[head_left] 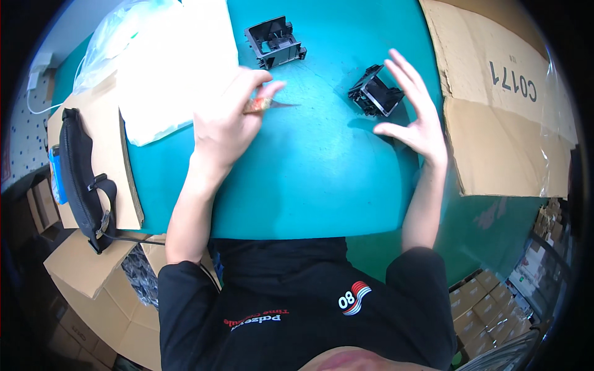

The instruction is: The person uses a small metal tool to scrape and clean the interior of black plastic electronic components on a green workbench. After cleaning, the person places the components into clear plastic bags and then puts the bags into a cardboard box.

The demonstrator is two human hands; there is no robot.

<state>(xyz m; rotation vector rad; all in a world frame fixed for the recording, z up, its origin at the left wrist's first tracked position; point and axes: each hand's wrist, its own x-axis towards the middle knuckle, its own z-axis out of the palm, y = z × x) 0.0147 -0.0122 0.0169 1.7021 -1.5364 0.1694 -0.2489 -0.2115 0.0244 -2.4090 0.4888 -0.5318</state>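
Note:
My left hand [229, 111] is closed around a small knife [257, 105], over the green tabletop. Its handle is orange and tan, and a thin pointed blade sticks out to the right. My right hand [421, 117] is open, thumb and fingers spread. Just beside its fingers is a black plastic housing [375, 93], tilted, with an open hollow facing up; whether the fingertips touch it I cannot tell. A second black plastic housing [274, 43] of similar make rests farther back, beyond my left hand.
White plastic sheeting [167, 62] covers the left of the green table [297, 204]. A large cardboard box [495, 123] stands at the right edge. On the left, a black pouch with a strap [83, 179] lies on cardboard, and an open carton [117, 303] stands below.

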